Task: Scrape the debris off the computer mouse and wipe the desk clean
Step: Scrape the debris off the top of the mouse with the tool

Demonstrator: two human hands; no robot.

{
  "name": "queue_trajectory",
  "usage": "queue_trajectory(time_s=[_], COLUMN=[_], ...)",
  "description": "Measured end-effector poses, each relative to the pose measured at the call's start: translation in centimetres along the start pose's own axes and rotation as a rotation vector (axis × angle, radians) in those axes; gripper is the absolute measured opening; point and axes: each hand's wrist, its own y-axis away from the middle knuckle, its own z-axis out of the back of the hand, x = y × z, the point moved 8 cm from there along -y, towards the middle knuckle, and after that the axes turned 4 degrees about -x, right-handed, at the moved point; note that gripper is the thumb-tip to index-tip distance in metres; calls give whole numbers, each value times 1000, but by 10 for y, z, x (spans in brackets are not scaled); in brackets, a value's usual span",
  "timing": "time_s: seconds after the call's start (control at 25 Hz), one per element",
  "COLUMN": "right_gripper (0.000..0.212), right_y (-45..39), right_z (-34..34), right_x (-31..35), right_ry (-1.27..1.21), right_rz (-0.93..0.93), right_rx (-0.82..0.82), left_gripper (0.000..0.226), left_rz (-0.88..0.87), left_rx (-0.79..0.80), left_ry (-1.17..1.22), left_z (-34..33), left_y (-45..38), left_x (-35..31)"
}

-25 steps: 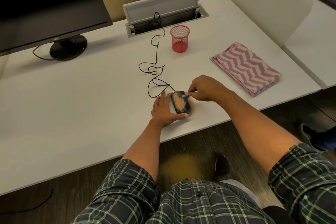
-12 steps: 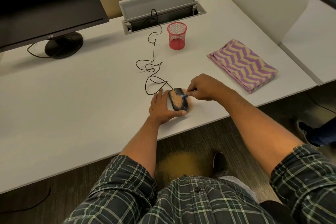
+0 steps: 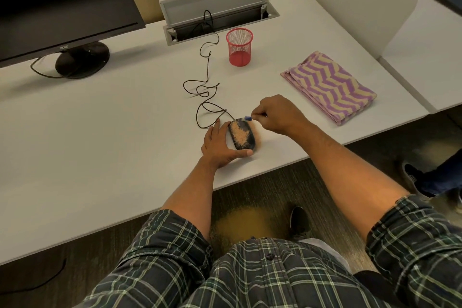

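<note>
At centre frame the computer mouse [image 3: 241,135] still carries sandy debris, steadied by the left hand [image 3: 220,145] grasping it while the right hand [image 3: 277,113] pinches a blue-tipped scraper [image 3: 248,118] at its far end; the folded cloth [image 3: 329,86] lies unused, worktop [image 3: 105,137] unwiped.
</note>
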Motion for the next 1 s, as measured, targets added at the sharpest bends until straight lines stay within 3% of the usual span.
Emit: queue_trajectory(time_s=[0.12,0.2,0.32,0.48,0.64,0.84,1.0], right_gripper=[19,18,19,18,16,17,18], right_y=[4,8,8,5,5,2,5], right_z=[-12,-21,-17,-10,-21,-9,-17], right_x=[-6,-11,-11,-8,-11,-5,-4], right_ry=[-182,-166,-107,-199,-152,-177,-132], right_rz=[-149,-193,-201,-245,-311,-290,-287], right_rx=[-19,47,86,-1,130,32,118], left_gripper=[122,122,123,123,125,123,124], left_rz=[-5,-7,-4,-2,-2,-8,-7], left_rx=[4,3,6,9,12,2,4], left_ry=[2,6,3,16,-11,-14,-8], left_z=[1,1,0,0,-1,1,0], left_y=[1,1,2,3,1,2,1], left_x=[-1,-1,-2,-2,0,-1,-1])
